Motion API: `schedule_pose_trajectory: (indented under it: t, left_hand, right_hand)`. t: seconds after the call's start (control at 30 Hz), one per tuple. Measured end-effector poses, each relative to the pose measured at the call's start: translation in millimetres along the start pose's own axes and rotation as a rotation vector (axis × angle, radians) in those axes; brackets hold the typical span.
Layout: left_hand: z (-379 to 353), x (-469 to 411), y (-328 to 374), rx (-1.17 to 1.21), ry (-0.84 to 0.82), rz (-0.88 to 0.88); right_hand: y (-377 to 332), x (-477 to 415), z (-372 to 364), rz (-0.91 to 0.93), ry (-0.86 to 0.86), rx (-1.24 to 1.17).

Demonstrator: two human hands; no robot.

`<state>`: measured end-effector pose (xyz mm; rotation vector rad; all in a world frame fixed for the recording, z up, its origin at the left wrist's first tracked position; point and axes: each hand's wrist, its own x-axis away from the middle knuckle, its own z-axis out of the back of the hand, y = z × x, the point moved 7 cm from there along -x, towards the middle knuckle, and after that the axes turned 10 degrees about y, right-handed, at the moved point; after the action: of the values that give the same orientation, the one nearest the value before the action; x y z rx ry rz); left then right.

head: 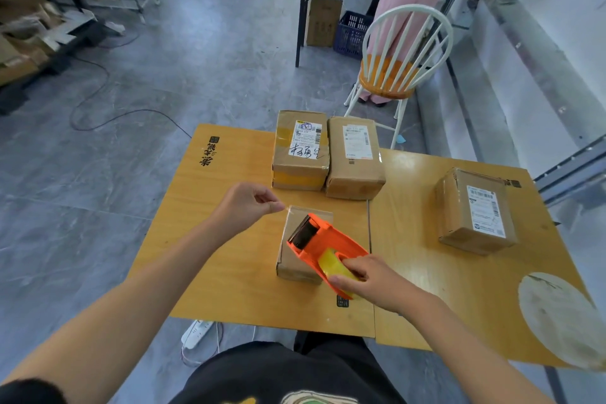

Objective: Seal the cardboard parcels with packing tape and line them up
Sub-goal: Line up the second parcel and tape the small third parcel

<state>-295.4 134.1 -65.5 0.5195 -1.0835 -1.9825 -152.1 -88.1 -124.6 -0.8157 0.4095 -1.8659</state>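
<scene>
Parcel (295, 264) between left hand (244, 205), right hand (370, 279), under dispenser (324, 239)

On the table (223, 256), two touching parcels (301, 170) sit behind the near parcel (295, 262); a fourth parcel (475, 210) lies well right.

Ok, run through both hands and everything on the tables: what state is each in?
left hand grip, pinches what looks like a tape end
right hand grip, holds the tape dispenser
tape dispenser, tilted over the small parcel, yellow roll loaded
small parcel, flaps closed, under the dispenser
far left parcel, closed, label up, beside the far right parcel
far right parcel, closed, label up
right parcel, closed, labelled, standing alone
</scene>
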Motion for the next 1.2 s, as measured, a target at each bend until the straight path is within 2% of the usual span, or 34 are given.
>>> schedule_pose_trajectory:
  t: [0.13, 0.27, 0.33, 0.4, 0.53, 0.63, 0.9, 1.07, 1.2]
  left_hand:
    - [26, -11, -4, -0.064, 0.012, 0.008]
    - [55, -24, -15, -0.074, 0.085, 0.043]
    - [56, -29, -10, -0.071, 0.085, 0.031]
    - [56, -34, -2, -0.047, 0.09, 0.018]
    - [58, -43, 3, 0.011, 0.061, 0.037]
    - [65, -48, -5, 0.026, 0.03, 0.075]
    - [86, -53, -21, 0.199, 0.036, 0.185]
    - [71, -49, -20, 0.419, -0.061, 0.163]
    - [39, -42, -6, 0.621, -0.135, 0.194]
  right_hand:
    - [8, 21, -10, 0.077, -0.159, 0.069]
    - [24, 30, -6, -0.025, -0.196, -0.067]
    - [16, 31, -2, -0.051, -0.212, -0.045]
    - [5, 28, 3, -0.077, -0.16, -0.114]
    - [2, 21, 20, -0.217, 0.109, -0.338]
    - [-3, 26, 27, -0.238, 0.112, -0.498]
    - [-25, 34, 71, -0.1, 0.092, -0.804]
    - [-49, 26, 103, -0.023, 0.236, -1.11]
    - [-56, 9, 116, -0.05, 0.349, -1.299]
